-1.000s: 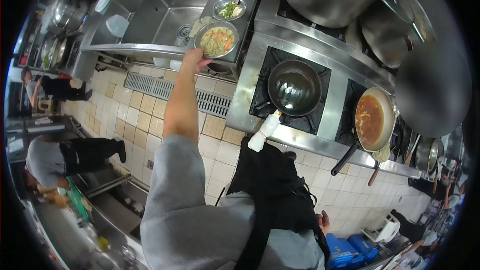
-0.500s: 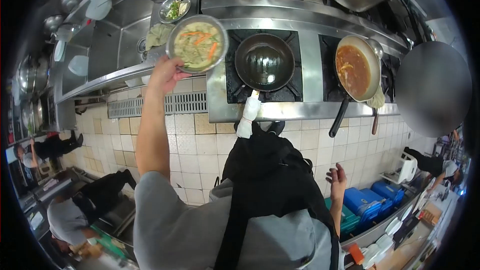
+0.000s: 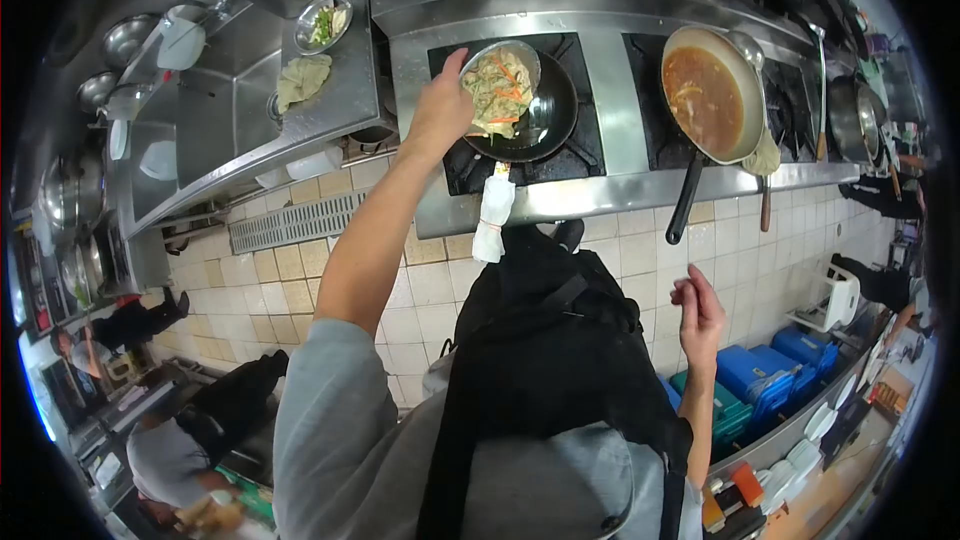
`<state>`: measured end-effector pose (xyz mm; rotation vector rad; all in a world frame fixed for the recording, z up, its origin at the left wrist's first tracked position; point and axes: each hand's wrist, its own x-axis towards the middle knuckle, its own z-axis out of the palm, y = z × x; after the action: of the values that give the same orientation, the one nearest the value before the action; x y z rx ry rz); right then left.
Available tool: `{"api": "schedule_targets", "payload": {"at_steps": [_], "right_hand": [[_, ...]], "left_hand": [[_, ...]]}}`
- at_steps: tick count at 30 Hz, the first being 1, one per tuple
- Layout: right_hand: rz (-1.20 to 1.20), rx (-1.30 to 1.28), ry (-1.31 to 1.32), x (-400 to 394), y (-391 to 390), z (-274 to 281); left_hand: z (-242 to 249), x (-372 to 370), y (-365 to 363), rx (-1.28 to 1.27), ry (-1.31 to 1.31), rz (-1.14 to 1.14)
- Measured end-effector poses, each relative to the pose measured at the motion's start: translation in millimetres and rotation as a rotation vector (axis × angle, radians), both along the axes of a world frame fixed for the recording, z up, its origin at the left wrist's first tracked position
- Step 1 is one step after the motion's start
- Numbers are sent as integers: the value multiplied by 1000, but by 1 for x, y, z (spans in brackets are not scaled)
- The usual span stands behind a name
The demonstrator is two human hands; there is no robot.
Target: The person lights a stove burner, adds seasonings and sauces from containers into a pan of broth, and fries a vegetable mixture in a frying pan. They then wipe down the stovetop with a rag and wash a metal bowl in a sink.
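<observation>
1. A steel stove (image 3: 590, 195) is running across the top of the view, its front edge facing the tiled floor (image 3: 300, 290).
2. A steel counter (image 3: 345, 105) with a sink (image 3: 205, 105) is adjoining the stove's left end.
3. A pan of orange sauce (image 3: 712, 92) is sitting on the stove's right burner, its handle reaching over the front edge.
4. A dark wok (image 3: 545, 120) is sitting on the left burner, its cloth-wrapped handle (image 3: 491, 221) hanging over the front edge.
5. The left hand (image 3: 440, 110) is gripping a metal bowl (image 3: 500, 80) by its rim, fingers closed on it, and is tilting it steeply over the wok.
6. Noodles (image 3: 498, 92) with orange strips are lying against the tilted bowl's lower side, right above the wok's left part.
7. The right hand (image 3: 698, 312) is hanging free beside the black apron (image 3: 550, 350), well short of the stove's front edge, fingers loosely curled and holding nothing.
8. A pale cloth (image 3: 302, 78) is lying on the counter near its right end.
9. A small bowl of greens (image 3: 323, 24) is standing at the counter's back right corner.
</observation>
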<state>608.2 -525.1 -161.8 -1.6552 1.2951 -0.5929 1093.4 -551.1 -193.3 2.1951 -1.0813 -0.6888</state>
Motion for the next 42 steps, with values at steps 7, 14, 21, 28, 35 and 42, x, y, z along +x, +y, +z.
{"api": "schedule_targets", "payload": {"at_steps": [7, 14, 21, 28, 35, 42], "right_hand": [[425, -387, 73, 116, -56, -8], [578, -575, 18, 262, -109, -46], [633, -570, 240, 361, -147, -87], [752, -680, 328, 376, -139, -109], [904, -816, 225, 362, -165, -98], [925, -663, 232, 357, -155, -102]], "left_hand": [[-10, -9, -1, -82, -186, -140], [-25, 3, -15, -89, -232, -200], [-23, 2, -20, -211, -265, -232], [-8, 3, -27, -194, -216, -211], [-8, 23, -18, -255, -236, -228], [-11, 25, -16, -345, -206, -159]]}}
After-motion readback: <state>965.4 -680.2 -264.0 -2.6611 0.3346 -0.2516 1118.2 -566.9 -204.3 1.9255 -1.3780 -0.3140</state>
